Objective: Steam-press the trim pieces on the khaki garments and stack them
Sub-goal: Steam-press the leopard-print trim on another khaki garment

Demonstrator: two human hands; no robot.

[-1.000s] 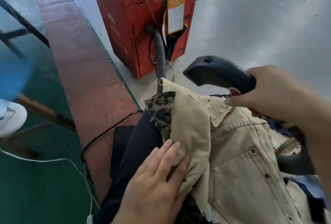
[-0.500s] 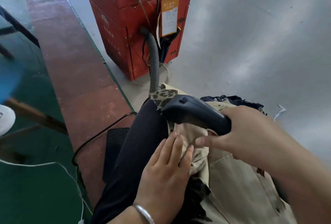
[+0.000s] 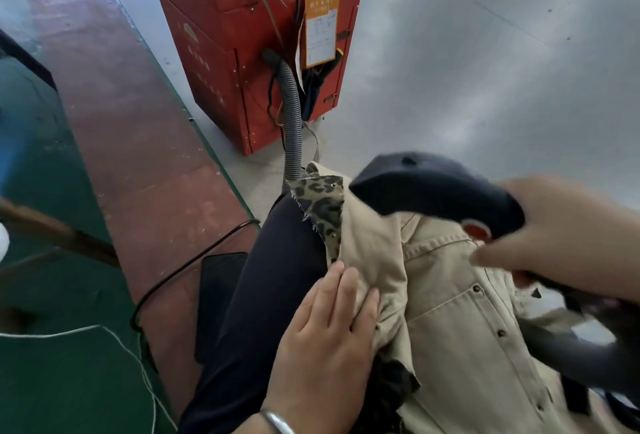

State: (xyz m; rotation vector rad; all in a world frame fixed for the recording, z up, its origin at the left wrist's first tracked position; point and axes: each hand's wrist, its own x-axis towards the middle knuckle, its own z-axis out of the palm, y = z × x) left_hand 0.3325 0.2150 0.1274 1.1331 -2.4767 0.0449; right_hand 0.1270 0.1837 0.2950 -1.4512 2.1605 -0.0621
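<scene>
Left hand (image 3: 322,336) flat, fingers together, pressing khaki shirt (image 3: 450,312) on lap – right hand (image 3: 568,236) gripping steamer (image 3: 433,191) just above leopard trim (image 3: 322,208). Best to hold cloth tight, bring steamer down slow, keep fingers clear

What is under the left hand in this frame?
The left hand lies flat on a folded flap of the khaki garment, just below the leopard-print trim. Dark trousers show beside it. Whatever lies beneath the fabric is covered.
</scene>
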